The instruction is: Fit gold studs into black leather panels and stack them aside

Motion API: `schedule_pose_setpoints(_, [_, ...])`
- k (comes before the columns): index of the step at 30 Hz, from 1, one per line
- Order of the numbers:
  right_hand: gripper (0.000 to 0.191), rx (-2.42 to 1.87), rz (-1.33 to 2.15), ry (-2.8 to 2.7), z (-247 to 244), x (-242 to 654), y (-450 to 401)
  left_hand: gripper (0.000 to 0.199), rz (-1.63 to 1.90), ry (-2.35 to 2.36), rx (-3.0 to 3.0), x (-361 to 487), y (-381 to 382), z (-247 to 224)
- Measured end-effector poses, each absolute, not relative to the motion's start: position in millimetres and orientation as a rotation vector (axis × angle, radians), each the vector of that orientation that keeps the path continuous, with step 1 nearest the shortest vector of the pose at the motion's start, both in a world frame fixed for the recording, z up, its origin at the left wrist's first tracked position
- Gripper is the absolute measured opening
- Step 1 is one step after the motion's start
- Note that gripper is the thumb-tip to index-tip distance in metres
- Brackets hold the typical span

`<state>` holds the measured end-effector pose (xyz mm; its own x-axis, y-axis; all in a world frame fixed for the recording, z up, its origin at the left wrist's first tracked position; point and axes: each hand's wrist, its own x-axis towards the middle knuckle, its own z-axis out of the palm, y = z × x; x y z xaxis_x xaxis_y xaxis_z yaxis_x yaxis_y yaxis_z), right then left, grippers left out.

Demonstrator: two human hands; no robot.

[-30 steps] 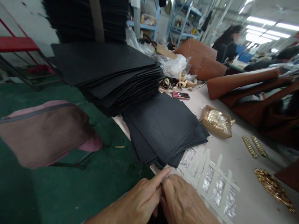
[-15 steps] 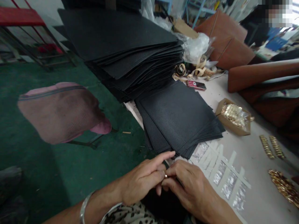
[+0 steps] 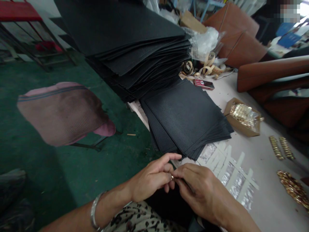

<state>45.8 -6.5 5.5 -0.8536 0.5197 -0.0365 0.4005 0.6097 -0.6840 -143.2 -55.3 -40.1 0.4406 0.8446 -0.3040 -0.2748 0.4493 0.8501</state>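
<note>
Table [image 3: 272,206] edge runs under both hands; green floor [image 3: 43,180] is open to the left, bare table to the right. Tall stack of black leather panels [image 3: 135,42] sits behind short stack [image 3: 183,116], whose near corner is just beside left hand [image 3: 152,177]. Right hand [image 3: 198,193] is curled against it, fingers nearly closed. Gold ring [image 3: 172,177] is between them; can't tell if it's worn or gripped.
</note>
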Motion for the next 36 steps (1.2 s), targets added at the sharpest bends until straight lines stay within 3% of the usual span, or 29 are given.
schedule_pose_setpoints(11, [0.019,-0.733,0.745,-2.897,7.3,46.3,-15.6,0.063,0.785,0.899,0.772,-129.3,-63.7,-35.8])
schedule_pose_setpoints(25, [0.02,-1.148,0.738,-2.7,10.8,40.9,-36.6,0.048,0.847,1.042,0.993,-117.1,-77.1,-38.4])
schedule_pose_setpoints(31, [0.023,-1.053,0.689,-2.692,9.8,47.7,-37.6,0.05,0.86,1.06,1.045,-115.2,-79.5,-33.9])
schedule_pose_setpoints(36, [0.034,-0.849,0.353,-2.777,11.7,46.5,-41.3,0.056,0.812,1.17,1.157,-117.1,-76.9,-20.7])
